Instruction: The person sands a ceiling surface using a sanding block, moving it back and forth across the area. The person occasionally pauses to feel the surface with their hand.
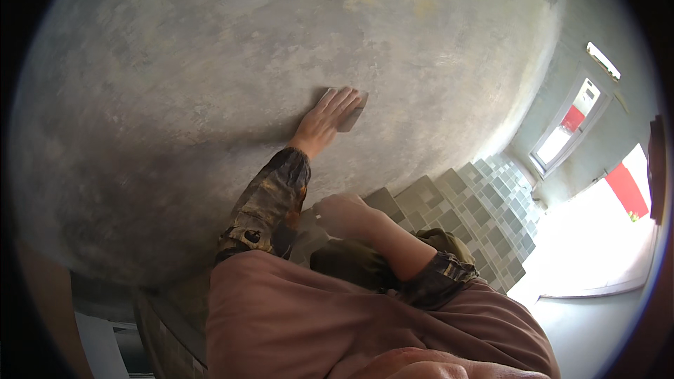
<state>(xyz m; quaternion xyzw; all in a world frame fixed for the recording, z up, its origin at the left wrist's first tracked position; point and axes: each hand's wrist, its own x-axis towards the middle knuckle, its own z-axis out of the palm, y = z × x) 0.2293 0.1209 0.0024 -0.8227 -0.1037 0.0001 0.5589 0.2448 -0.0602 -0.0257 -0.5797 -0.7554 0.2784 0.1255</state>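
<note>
Observation, clock face centred on the view. The left hand (324, 121) lies just off centre towards 12 o'clock, laid flat with fingers together over a grey-brown, flat rectangular pad (354, 115), which it holds against a broad, mottled grey plastered wall (210, 56). The pad projects beyond the fingers on their 3 o'clock side, its visible corners slightly rounded; material not determined. The wall fills most of the field from 8 through 12 to 1 o'clock, with cloudy pale and dark patches. The right hand (345, 215) is below centre at 6 o'clock, apart from the pad, fingers curled inward (motion blur here, so I cannot tell whether it grips anything). Both forearms wear brown camouflage-patterned fabric sleeves: the left sleeve (265, 200) at 8 o'clock reaches near the wrist, the right sleeve (444, 277) at 4 to 5 o'clock leaves much of the forearm bare. A dusty pink-brown cloth garment (288, 302) spreads across 6 o'clock. Grey-green floor tiling in a checked pattern (484, 200) runs out between 3 and 4 o'clock, near a bright white doorway (583, 245); a narrow, pale-framed window (570, 125) sits between 2 and 3 o'clock.
</note>
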